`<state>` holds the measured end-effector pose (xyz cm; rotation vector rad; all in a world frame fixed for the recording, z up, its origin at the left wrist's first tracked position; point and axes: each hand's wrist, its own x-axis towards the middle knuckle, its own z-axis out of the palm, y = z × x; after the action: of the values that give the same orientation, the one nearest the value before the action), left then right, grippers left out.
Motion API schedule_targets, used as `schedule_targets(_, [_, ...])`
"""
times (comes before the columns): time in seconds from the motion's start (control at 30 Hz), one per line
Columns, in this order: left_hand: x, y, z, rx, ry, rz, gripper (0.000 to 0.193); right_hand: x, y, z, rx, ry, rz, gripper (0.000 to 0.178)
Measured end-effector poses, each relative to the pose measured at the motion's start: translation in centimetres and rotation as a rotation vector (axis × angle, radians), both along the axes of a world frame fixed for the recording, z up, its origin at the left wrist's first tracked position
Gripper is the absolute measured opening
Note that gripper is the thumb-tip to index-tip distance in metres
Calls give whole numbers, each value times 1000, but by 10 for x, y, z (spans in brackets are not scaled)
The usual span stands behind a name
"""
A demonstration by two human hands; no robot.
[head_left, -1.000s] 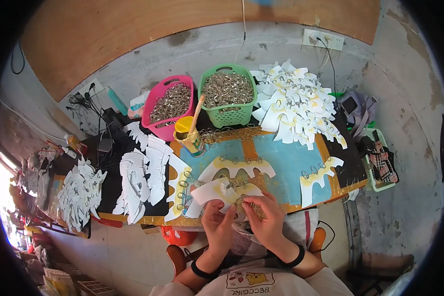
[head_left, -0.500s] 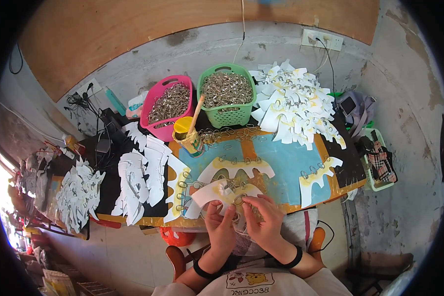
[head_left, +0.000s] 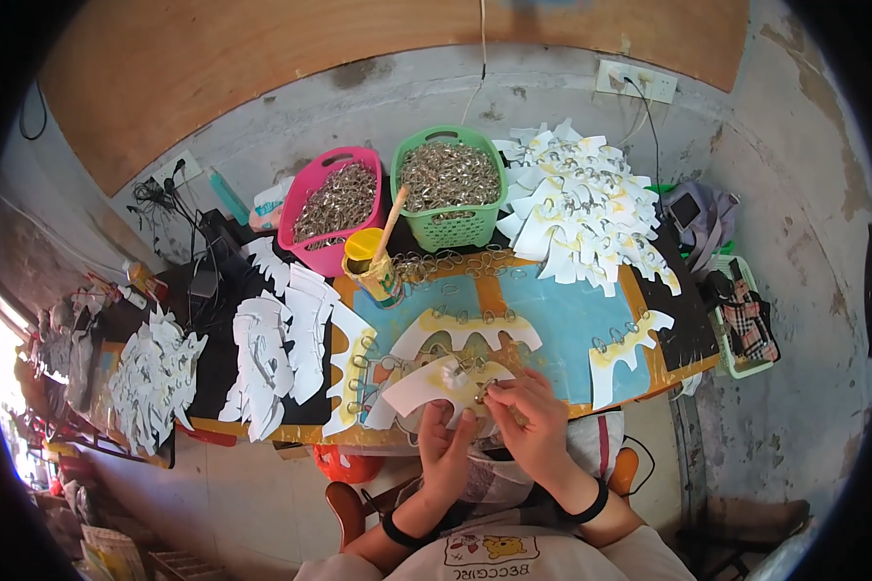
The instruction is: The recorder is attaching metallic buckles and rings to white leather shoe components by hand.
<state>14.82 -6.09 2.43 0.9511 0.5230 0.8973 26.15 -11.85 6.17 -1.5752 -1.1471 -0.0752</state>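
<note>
Low over the front edge of the table, my left hand (head_left: 446, 453) grips a white curved piece (head_left: 415, 390) by its lower edge, thumb against it. Yellow glue-like smears and a few metal rings show on that piece, with a small white wad on top. The fingertips of my right hand (head_left: 533, 426) are pinched at a metal ring (head_left: 482, 395) by the piece's right end; they partly hide it. Just beyond lies another white curved piece (head_left: 420, 334) with rings along its edge. A similar ringed piece (head_left: 354, 373) rests to the left, and one more (head_left: 618, 353) to the right.
Pink basket (head_left: 305, 184) and green basket (head_left: 451, 228), full of metal rings, stand at the back. Before them is a yellow-stained can (head_left: 383, 288) holding a wooden-handled tool. Ringed pieces are heaped (head_left: 576, 208) back right; plain white pieces (head_left: 262, 358) are stacked left.
Both hands and the held white piece have shifted slightly to the right. My right hand has turned a little, its fingertips still at the ring by the piece's edge.
</note>
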Motion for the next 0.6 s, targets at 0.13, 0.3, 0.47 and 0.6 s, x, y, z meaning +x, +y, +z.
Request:
schedule_targets(0.13, [-6, -9, 2, -54, -239, -135, 39, 11, -7, 6, -123, -106, 11, 13])
schedule_targets(0.3, [-16, 8, -2, -29, -141, -8, 50, 28, -22, 30, -320, -287, 200, 19])
schedule_targets(0.47, [-35, 12, -10, 362, 459, 106, 49, 39, -14, 21, -615, -530, 302, 25])
schedule_targets(0.6, [-51, 4, -12, 725, 992, -79, 59, 41, -2, -25, -743, -615, 397, 22])
